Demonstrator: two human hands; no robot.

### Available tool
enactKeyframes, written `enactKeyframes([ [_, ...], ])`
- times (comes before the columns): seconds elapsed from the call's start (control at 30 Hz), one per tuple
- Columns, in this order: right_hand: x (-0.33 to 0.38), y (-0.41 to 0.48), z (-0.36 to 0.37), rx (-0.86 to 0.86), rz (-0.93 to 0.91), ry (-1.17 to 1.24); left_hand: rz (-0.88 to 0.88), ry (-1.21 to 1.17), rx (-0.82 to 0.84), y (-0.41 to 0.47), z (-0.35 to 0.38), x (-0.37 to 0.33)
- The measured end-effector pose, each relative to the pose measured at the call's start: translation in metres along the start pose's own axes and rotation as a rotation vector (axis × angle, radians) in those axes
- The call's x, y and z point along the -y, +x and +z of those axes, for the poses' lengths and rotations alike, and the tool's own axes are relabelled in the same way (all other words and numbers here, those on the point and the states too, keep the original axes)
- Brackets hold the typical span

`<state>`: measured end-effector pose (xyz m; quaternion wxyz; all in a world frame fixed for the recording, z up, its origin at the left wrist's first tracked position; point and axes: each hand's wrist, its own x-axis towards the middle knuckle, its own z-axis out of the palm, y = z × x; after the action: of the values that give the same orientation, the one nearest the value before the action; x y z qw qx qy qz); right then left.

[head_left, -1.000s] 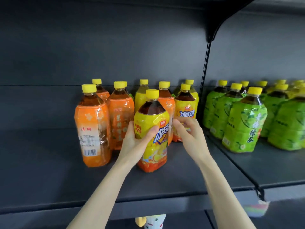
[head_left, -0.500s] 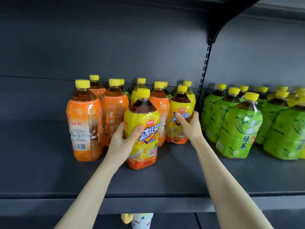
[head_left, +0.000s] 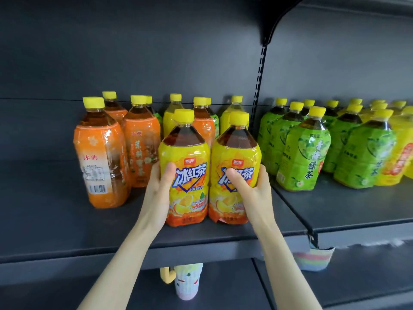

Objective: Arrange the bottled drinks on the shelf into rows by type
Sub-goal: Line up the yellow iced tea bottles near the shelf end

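Note:
Two yellow iced-tea bottles stand side by side near the front of the dark shelf [head_left: 67,222]. My left hand [head_left: 157,193] grips the left yellow bottle [head_left: 186,157], thumb across its label. My right hand [head_left: 253,189] grips the right yellow bottle [head_left: 234,153] the same way. Left of them stand orange-labelled bottles [head_left: 100,157], with a second one [head_left: 139,142] and more behind. Further yellow bottles [head_left: 171,118] and an orange one [head_left: 202,124] stand at the back, partly hidden.
Several green tea bottles [head_left: 305,151] fill the neighbouring shelf section on the right, with yellow ones [head_left: 400,153] at the far right. A slotted upright [head_left: 259,86] divides the sections. On the lower shelf sit a pastel cup [head_left: 187,280] and a striped item [head_left: 312,258].
My right hand has pulled the second yellow bottle forward from behind, level with the one in my left hand. Both bottles now stand together at the front.

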<state>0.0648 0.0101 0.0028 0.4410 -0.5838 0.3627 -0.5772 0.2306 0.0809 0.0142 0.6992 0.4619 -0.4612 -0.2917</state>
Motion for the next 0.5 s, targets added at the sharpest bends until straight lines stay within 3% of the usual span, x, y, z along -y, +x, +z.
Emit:
enactKeyframes([
  [0.23, 0.009, -0.015, 0.004, -0.036, -0.026, 0.060, 0.080, 0.051, -0.165, -0.009, 0.014, 0.006],
  [0.5, 0.045, -0.028, -0.058, -0.132, -0.094, 0.040, 0.149, 0.005, -0.054, -0.019, 0.066, -0.017],
])
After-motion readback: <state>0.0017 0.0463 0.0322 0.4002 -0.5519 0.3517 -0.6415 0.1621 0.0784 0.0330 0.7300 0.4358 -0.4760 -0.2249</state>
